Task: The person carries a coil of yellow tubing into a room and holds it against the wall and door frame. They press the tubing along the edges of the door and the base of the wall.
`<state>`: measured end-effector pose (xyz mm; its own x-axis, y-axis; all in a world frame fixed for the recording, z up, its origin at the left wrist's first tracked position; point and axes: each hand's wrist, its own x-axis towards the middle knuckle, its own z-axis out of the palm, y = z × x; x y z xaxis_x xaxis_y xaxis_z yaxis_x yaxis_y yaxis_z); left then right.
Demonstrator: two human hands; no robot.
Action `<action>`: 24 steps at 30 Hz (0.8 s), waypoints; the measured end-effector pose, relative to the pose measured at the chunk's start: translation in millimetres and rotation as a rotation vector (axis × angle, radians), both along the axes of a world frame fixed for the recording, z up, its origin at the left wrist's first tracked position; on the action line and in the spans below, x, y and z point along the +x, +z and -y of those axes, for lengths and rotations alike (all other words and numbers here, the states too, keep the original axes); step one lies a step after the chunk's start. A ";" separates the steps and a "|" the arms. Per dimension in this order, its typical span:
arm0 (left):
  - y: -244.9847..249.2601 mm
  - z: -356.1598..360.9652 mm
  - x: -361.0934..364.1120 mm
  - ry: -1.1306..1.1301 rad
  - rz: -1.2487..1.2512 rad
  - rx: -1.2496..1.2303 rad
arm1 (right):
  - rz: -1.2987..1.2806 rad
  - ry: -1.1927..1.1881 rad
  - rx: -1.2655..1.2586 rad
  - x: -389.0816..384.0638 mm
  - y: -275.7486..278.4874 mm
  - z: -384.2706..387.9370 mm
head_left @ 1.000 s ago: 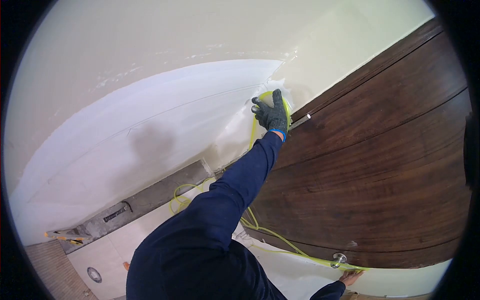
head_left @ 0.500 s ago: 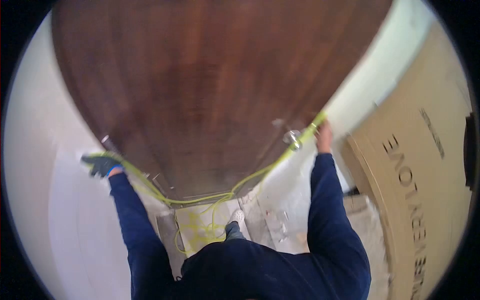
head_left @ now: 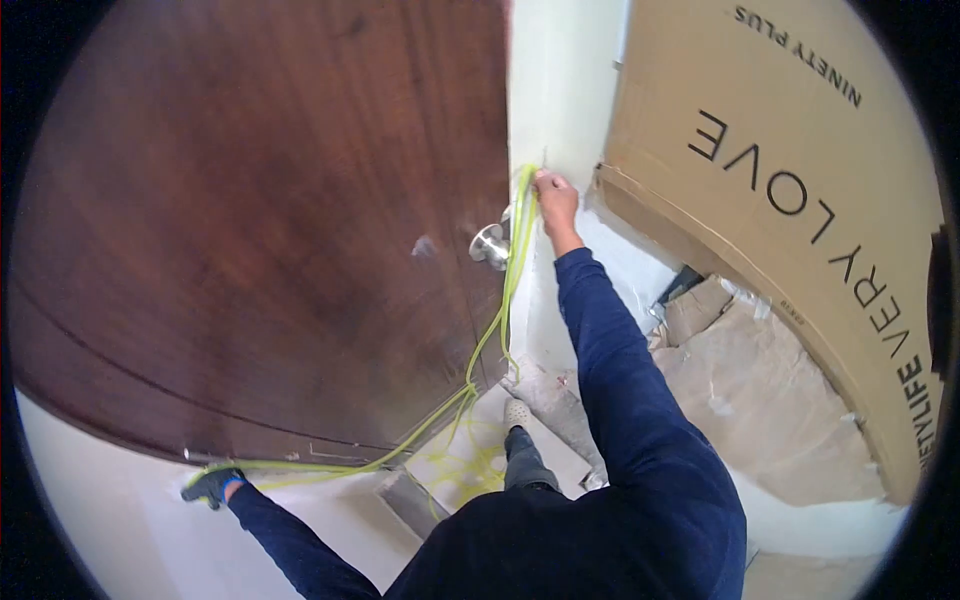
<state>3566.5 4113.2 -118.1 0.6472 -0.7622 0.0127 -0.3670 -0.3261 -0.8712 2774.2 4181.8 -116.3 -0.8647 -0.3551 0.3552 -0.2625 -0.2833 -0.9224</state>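
Observation:
My left hand (head_left: pixel 213 487), in a dark glove, is closed round the yellow-green cord (head_left: pixel 375 464) at the lower left, close to the door's edge. Bare and closed, my right hand (head_left: pixel 557 200) grips the same cord against the white wall, just above the round metal knob (head_left: pixel 489 246). Between the hands the cord sags in front of the brown wooden door (head_left: pixel 270 220). More of it lies in loose loops on the pale floor tile (head_left: pixel 555 445).
A large cardboard box (head_left: pixel 790 260) with black lettering stands at the right. Crumpled brown paper (head_left: pixel 760 400) lies beside it. My foot in a white shoe (head_left: pixel 516 413) is on the floor near the door's foot.
The view has turned to the right, so the door and my left hand appear further left and the box shows more. Both hands still hold the cord.

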 end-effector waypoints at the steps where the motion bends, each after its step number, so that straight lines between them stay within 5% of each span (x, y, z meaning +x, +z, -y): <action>1: 3.4 -1.4 -0.8 0.000 0.000 0.020 | 0.005 -0.048 0.067 0.2 -3.2 -0.1; 6: 14.4 -4.7 -9.9 0.005 -0.034 0.122 | 0.246 -0.072 0.002 0.9 -8.7 9.0; 12: 32.1 -17.5 -40.0 0.023 -0.114 0.262 | 0.654 0.202 0.073 4.4 1.1 -9.7; 18: 29.5 -19.1 -47.1 0.076 -0.144 0.124 | 0.585 0.006 0.066 6.7 -17.1 8.4; 24: -3.4 16.1 17.7 0.066 -0.103 0.442 | 0.522 -0.127 0.094 23.2 -1.9 -3.8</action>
